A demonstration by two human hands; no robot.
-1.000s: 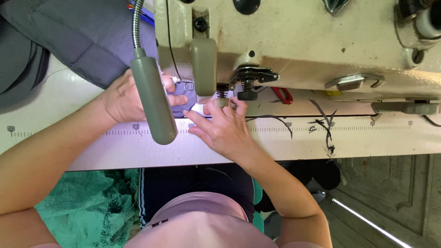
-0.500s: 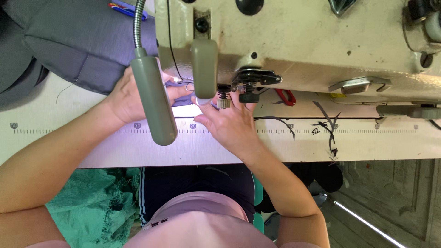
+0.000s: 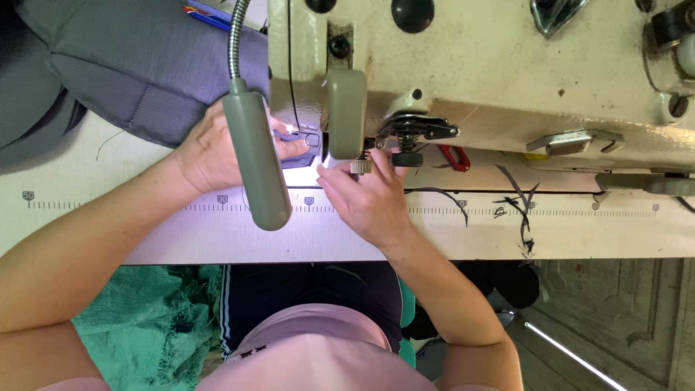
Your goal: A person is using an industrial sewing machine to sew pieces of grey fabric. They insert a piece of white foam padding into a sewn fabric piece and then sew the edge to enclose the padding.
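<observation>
While we looked down from above, our left hand (image 3: 210, 148) lay flat on a piece of grey cloth (image 3: 137, 65), its fingers (image 3: 289, 148) held together and pressed down on the cloth's edge just beside the needle area. That cloth spread away to the upper left across the pale table (image 3: 507, 232), with its near edge tucked under the head of a cream sewing machine (image 3: 507, 65). Our right hand (image 3: 369, 199) rested on the table just right of the needle, fingers close together and pointing toward the machine; whether they pinched anything we could not tell. A grey-green lamp on a bendy neck (image 3: 257, 159) hung over the left hand and hid part of it. A printed ruler strip (image 3: 449, 210) ran along the table's front edge. Loose dark threads (image 3: 517, 206) lay to the right, well apart from both hands.
</observation>
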